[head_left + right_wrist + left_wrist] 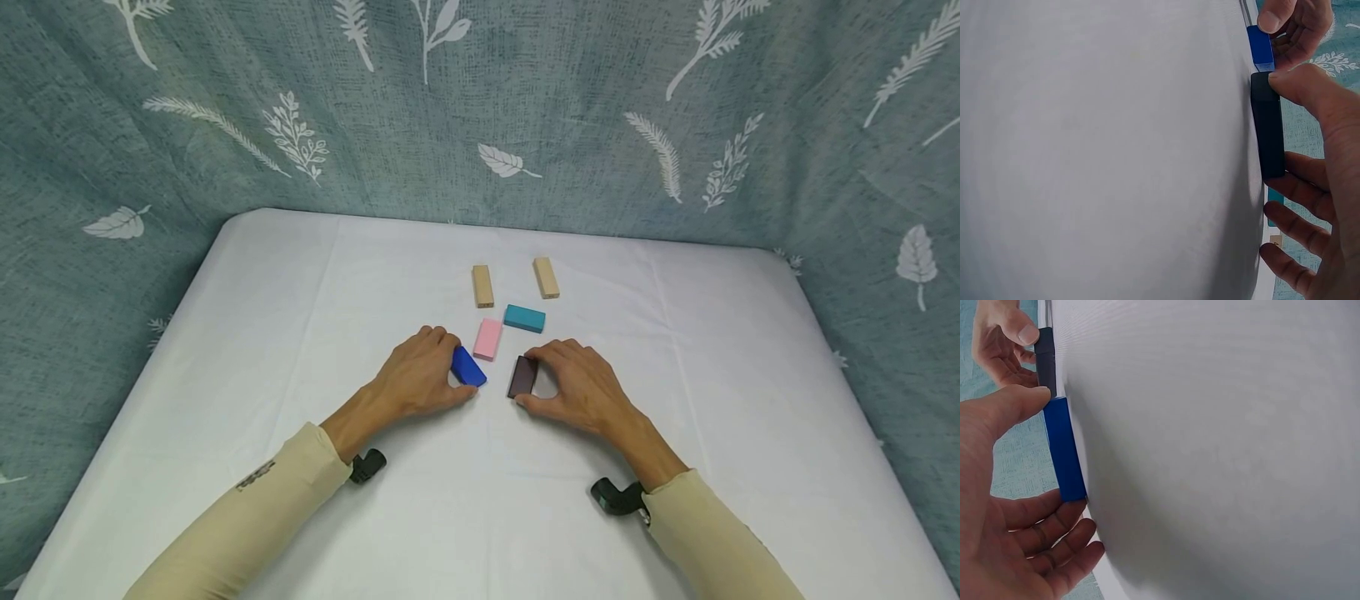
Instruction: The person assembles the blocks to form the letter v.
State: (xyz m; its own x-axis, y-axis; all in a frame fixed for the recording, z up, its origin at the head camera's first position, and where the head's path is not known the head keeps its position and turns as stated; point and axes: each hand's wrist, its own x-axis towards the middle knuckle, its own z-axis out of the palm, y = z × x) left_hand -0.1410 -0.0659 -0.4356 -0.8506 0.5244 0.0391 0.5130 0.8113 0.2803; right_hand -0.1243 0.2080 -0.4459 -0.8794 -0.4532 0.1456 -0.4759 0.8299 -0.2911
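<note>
In the head view my left hand [422, 372] pinches a blue block [468, 367] between thumb and fingers, at the block's two ends. The left wrist view shows that blue block [1065, 450] with the thumb at one end and the fingertips at the other. To its right, my right hand [581, 385] holds a dark brown block [522, 377] the same way; it looks nearly black in the right wrist view [1267, 125]. Just beyond and between the hands lies a pink block [487, 339], touched by neither. A teal block [524, 318] lies close behind the pink one.
Two light wooden blocks [483, 287] [547, 277] lie farther back on the white-covered table [375, 275]. A teal curtain [570, 108] with white leaf prints hangs behind the table's far edge and along its sides.
</note>
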